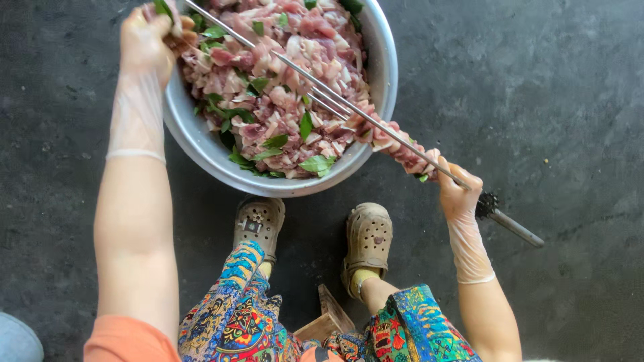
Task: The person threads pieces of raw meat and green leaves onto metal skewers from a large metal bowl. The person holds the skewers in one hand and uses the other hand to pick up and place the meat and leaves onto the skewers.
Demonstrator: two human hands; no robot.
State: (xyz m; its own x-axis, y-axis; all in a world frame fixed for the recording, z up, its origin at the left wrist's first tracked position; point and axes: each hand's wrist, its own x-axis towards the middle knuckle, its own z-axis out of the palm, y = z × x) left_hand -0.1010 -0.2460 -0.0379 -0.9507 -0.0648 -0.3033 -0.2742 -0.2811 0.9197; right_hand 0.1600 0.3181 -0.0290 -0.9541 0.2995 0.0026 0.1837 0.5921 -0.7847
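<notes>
The right hand (457,190) gripped the skewer (376,121) at centre right, below its threaded meat. The left hand (149,40), upper left, pinched a slick, floppy meat piece (180,41) over the bowl (201,144); the stiff rod looked best held by its bare lower end.

Dark concrete floor (570,100), tan clogs (367,234), wooden stool (329,318), patterned trousers (241,322)

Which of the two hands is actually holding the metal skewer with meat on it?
The right hand, in a clear glove, grips the long metal skewer near its handle end. The left hand is up at the bowl rim, pinching meat.
</notes>
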